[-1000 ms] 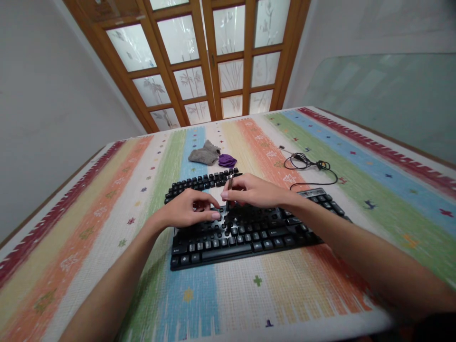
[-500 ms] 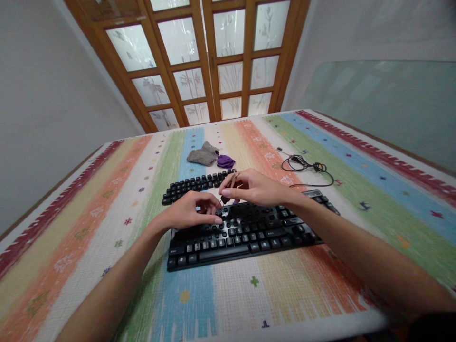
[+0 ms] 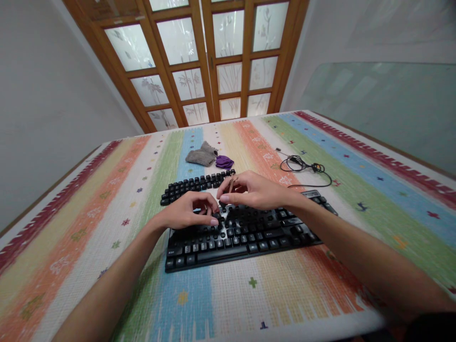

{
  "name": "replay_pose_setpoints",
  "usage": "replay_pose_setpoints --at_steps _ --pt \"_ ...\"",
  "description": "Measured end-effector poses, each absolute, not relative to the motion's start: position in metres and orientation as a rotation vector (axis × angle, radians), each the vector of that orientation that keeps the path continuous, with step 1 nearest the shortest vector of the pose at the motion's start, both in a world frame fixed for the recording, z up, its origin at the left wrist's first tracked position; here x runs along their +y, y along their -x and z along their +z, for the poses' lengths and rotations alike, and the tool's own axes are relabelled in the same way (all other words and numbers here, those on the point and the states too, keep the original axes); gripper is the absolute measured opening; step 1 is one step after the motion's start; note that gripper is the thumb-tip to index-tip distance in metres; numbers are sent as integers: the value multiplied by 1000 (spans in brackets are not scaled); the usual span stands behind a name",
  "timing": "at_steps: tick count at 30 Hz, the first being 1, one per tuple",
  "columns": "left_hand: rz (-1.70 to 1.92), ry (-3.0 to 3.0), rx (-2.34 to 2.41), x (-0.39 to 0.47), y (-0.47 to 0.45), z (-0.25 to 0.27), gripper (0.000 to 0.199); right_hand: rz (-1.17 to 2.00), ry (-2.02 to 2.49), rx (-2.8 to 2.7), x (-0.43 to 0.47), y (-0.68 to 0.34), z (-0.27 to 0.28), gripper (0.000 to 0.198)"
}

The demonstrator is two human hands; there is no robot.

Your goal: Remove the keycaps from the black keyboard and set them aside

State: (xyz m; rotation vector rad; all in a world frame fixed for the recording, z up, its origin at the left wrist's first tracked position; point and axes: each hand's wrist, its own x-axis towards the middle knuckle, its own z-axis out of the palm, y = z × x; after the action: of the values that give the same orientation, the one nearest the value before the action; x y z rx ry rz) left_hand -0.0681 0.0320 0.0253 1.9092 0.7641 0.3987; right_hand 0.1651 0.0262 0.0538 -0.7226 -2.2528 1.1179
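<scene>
A black keyboard [image 3: 223,257] lies on the striped tablecloth, many of its keycaps off in the upper and middle rows, showing bare stems. My left hand [image 3: 188,209] rests over its upper left part, thumb and fingertips closed around what looks like a small black keycap [image 3: 215,216]. Just right of it, my right hand [image 3: 251,189] is closed in a pinch on a small tool with a dark end [image 3: 223,204], which looks like a keycap puller; the fingers hide most of it. The two hands' fingertips nearly meet.
Behind the keyboard, loose black keycaps [image 3: 188,185] stand in rows. Farther back lie a grey cloth piece [image 3: 201,156] and a purple one [image 3: 224,162]. A coiled black cable [image 3: 302,164] sits at the right. Wooden glazed doors [image 3: 210,61] stand beyond the table.
My right hand has dipped slightly toward the keyboard, bringing the dark end of the tool lower, near my left fingertips. My left hand stays almost in place. The view has shifted a little.
</scene>
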Motion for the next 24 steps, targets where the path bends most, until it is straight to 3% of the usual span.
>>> replay_pose_setpoints --at_steps 13,24 --pt "450 -1925 695 30 71 25 32 1244 679 -2119 28 -170 56 26" --pt "928 -1962 848 33 65 16 22 1169 744 -1793 33 -165 49 28"
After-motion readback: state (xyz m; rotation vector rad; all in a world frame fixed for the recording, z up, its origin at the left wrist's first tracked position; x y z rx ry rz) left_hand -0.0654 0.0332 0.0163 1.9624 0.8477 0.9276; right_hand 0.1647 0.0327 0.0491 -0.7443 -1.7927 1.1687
